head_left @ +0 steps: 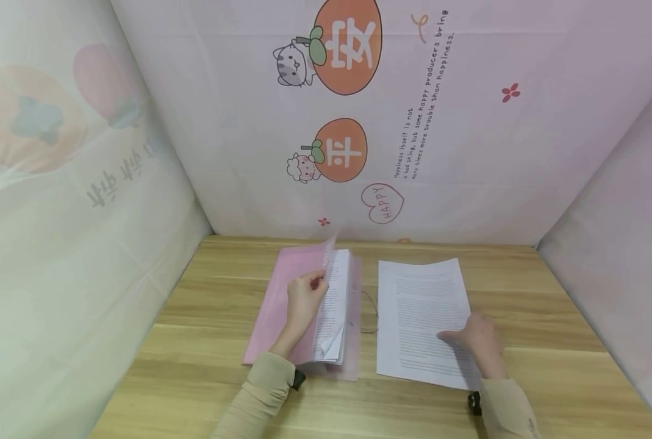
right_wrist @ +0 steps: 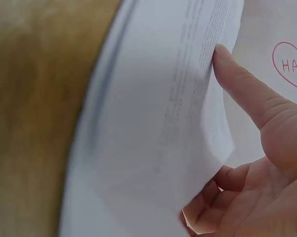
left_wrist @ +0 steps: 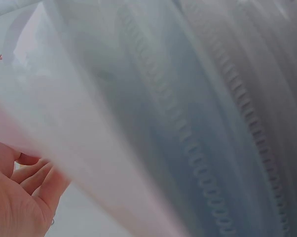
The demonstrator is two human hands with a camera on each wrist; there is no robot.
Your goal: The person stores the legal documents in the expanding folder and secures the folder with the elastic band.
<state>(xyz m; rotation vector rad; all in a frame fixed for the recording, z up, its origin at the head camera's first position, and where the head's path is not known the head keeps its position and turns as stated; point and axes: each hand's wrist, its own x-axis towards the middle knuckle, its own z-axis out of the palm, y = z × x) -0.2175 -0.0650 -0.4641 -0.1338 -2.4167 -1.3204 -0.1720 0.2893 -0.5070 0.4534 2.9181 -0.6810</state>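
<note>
On the left of the table lies a pink translucent folder [head_left: 284,286] with a stack of printed papers [head_left: 333,302] inside. My left hand [head_left: 305,302] pinches the free edge of its front cover, lifted at a slant over the papers. In the left wrist view that cover [left_wrist: 89,128] fills much of the picture, blurred, beside my left hand [left_wrist: 22,192]. To the right, my right hand [head_left: 480,342] grips the right edge of loose printed sheets [head_left: 421,317]. The right wrist view shows the thumb [right_wrist: 247,86] on top of the sheets [right_wrist: 138,113] and curled fingers underneath.
A thin dark cord [head_left: 371,329] curves across the wooden table [head_left: 194,360] between folder and sheets. White cloth walls [head_left: 457,164] with printed fruit and lettering enclose the table at the back and both sides. The lower stack papers have a curled corner [head_left: 328,349].
</note>
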